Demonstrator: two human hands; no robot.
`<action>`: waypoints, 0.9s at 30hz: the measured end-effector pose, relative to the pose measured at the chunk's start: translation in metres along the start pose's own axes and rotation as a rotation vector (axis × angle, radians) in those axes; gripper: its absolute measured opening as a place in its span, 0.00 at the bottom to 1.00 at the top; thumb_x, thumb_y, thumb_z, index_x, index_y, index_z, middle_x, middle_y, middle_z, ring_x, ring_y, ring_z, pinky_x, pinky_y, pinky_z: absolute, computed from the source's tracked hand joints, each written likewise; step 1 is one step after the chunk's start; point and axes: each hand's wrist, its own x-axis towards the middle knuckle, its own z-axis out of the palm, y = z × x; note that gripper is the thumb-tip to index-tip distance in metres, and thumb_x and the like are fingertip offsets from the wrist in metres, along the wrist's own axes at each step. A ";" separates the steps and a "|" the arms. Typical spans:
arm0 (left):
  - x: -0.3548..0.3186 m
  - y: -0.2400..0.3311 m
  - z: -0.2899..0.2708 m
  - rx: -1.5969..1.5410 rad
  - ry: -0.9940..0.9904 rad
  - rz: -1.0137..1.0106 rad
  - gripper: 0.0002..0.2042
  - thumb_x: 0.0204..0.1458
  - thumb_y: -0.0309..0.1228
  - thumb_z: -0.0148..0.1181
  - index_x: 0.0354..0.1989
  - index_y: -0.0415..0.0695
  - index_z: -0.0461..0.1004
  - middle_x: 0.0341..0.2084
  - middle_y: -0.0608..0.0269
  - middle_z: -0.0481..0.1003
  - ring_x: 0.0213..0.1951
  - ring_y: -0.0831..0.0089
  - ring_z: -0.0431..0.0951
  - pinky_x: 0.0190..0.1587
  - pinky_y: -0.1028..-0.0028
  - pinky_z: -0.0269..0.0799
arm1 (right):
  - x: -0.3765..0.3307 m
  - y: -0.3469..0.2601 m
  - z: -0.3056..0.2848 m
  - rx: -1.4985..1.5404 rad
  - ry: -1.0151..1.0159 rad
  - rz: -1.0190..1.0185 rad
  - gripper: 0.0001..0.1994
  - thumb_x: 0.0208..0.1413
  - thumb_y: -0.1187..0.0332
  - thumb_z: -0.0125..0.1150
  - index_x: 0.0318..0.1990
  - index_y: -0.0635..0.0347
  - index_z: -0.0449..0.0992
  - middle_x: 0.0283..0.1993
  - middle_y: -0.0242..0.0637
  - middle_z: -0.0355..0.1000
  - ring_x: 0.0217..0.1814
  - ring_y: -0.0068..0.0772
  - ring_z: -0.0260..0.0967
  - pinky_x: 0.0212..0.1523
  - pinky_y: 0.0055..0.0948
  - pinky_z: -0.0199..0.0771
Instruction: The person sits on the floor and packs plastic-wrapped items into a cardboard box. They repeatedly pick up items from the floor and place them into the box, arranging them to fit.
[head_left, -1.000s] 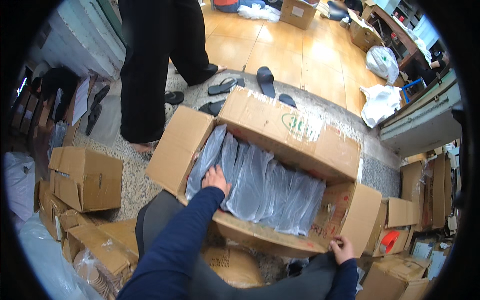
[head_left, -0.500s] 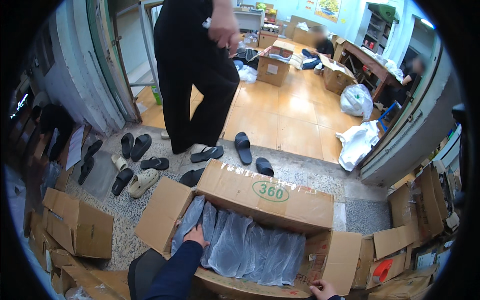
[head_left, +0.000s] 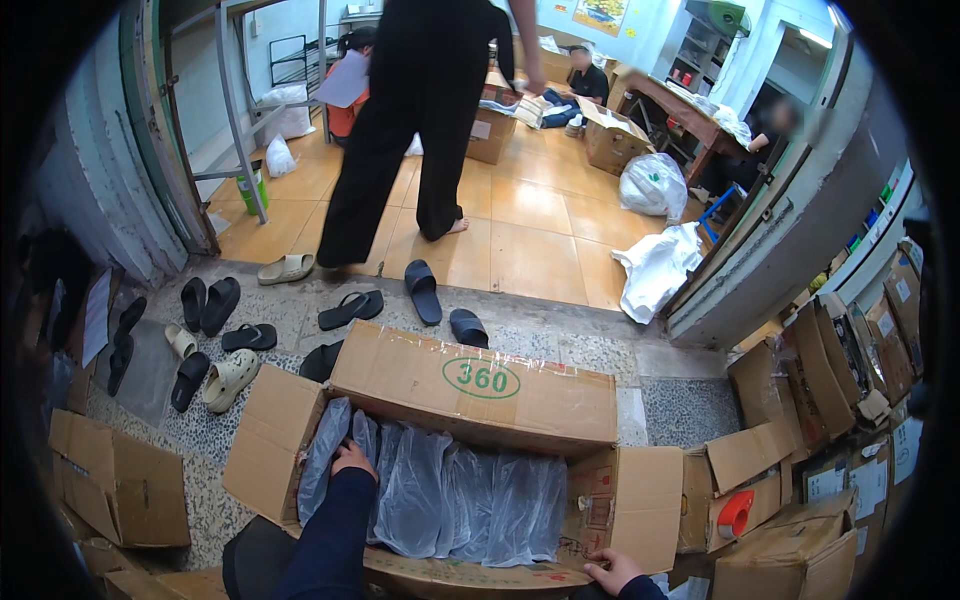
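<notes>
In front of me an open cardboard box [head_left: 470, 405] holds a row of packets wrapped in cloudy clear plastic [head_left: 412, 500]. My left hand [head_left: 353, 459] reaches inside and presses on the packets at the left end, fingers apart and their tips partly hidden between the wrappings. At the box's near right corner, my right hand [head_left: 612, 574] grips the near rim, thumb and fingers bent over the cardboard. The packets stand side by side, and a gap shows between them and the right wall of the box.
Sandals [head_left: 230, 380] lie left of the box and along the doorway. A person in black trousers [head_left: 400, 130] walks on the tiled floor beyond. More cartons [head_left: 120, 480] stand left and right; a red tape roll [head_left: 735, 514] sits at right. Others sit inside the room.
My view has swung right, so the box appears further left. The walking person has stepped off the sandals into the room. Both hands stay at the box.
</notes>
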 end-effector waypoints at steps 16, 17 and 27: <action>-0.188 -0.046 -0.107 -0.984 0.029 0.774 0.25 0.49 0.34 0.62 0.54 0.36 0.65 0.46 0.49 0.76 0.47 0.59 0.78 0.53 0.64 0.71 | -0.021 -0.039 0.028 0.241 0.047 -0.194 0.21 0.57 0.60 0.62 0.53 0.63 0.72 0.48 0.43 0.75 0.51 0.34 0.73 0.49 0.32 0.74; -0.195 -0.043 -0.108 -1.224 -0.014 0.902 0.24 0.50 0.33 0.61 0.54 0.35 0.66 0.46 0.52 0.76 0.47 0.62 0.77 0.54 0.66 0.70 | -0.023 -0.047 0.037 0.516 0.040 -0.271 0.22 0.60 0.61 0.59 0.58 0.62 0.67 0.54 0.44 0.71 0.55 0.36 0.71 0.50 0.33 0.73; -0.128 -0.068 -0.101 -1.161 -0.310 0.566 0.20 0.52 0.34 0.64 0.49 0.32 0.71 0.40 0.56 0.79 0.39 0.71 0.78 0.46 0.72 0.73 | 0.043 -0.164 0.141 0.120 -0.032 -0.356 0.32 0.52 0.51 0.65 0.59 0.64 0.69 0.60 0.56 0.66 0.62 0.53 0.64 0.62 0.37 0.63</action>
